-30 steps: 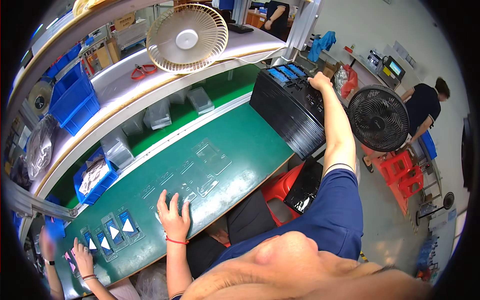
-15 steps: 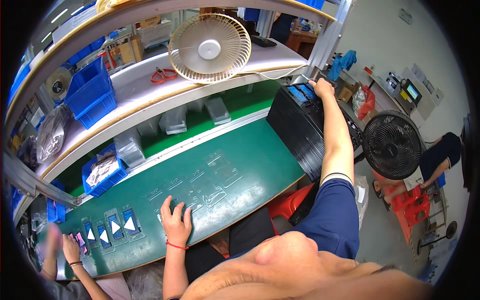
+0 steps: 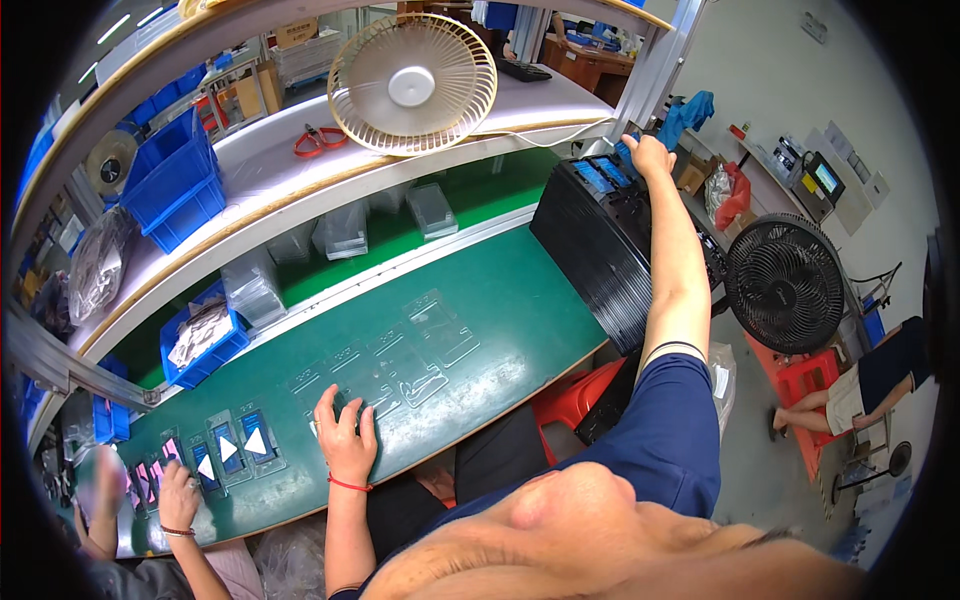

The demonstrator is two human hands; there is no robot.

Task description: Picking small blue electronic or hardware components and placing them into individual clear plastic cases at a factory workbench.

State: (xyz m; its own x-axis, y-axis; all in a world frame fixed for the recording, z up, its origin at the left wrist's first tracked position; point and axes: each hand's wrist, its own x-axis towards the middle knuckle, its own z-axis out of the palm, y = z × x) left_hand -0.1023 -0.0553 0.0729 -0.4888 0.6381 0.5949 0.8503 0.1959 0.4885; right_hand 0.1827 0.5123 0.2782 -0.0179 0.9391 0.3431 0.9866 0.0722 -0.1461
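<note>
My left hand (image 3: 347, 436) rests at the near edge of the green table (image 3: 540, 290), fingers spread and open, next to a row of clear plastic blister trays (image 3: 440, 333). A red cord circles its wrist. My right arm stretches to the far right, where my right hand (image 3: 652, 158) is above the top of a black ribbed crate (image 3: 590, 265). Its fingers are closed on a blue flat piece (image 3: 624, 151), partly hidden by them. More blue flat pieces (image 3: 592, 176) stand inside the crate. Left of me, several blister trays hold blue cards with white triangles (image 3: 257, 440).
A co-worker's hand (image 3: 180, 497) works over pink-and-black pieces (image 3: 150, 478) at the left. A blue bin (image 3: 205, 335) of packets and stacked clear trays (image 3: 254, 290) line the table's back. Above are a shelf with a fan (image 3: 411, 88) and red-handled cutters (image 3: 320, 142). A black fan (image 3: 785, 283) stands right.
My right hand has risen slightly from the crate, a blue piece now showing at its fingers. My left hand stays almost still. The co-worker's hand has shifted right over the cards.
</note>
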